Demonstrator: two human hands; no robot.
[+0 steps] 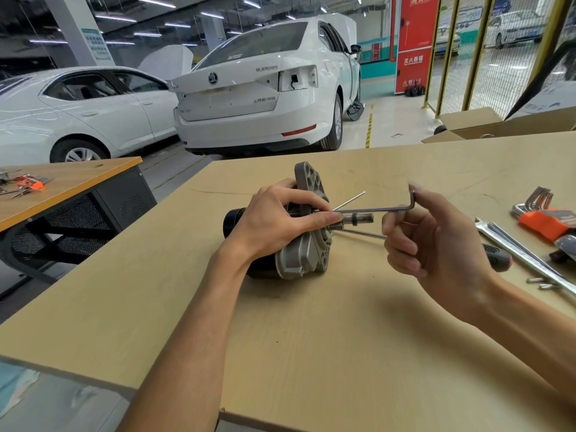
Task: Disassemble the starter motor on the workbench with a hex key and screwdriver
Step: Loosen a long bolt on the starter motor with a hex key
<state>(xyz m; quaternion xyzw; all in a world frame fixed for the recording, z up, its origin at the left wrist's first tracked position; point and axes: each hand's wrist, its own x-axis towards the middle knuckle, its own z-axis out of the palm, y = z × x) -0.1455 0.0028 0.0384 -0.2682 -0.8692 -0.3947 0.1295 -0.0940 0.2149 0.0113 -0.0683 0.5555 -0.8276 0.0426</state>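
a: starter motor (pixel 299 244) lies on its side mid-workbench (pixel 311 338), grey flange facing right, black body pointing left. where are the hands?

b: left hand (pixel 277 219) wraps over the top of the motor from the near-left side, fingers curled round the housing, fingertips at the hub where the shaft comes out. right hand (pixel 436 235) is off to the right of the motor, clear of it, raised above the board.

a: hex key (pixel 380 208)?

b: long arm runs level from the flange out to the right, short arm bent upward. right forefinger and thumb look to pinch the bend, other fingers loosely curled; contact is hard to judge from this angle. two thin rods also stick out of the flange, one above, one below the key.

a: other gear?

b: orange hex key set (pixel 545 216) at the far right edge, silver wrench (pixel 523 254) beside it, a black-handled screwdriver (pixel 497 255) partly behind the right hand. white car (pixel 265 88) beyond the bench.
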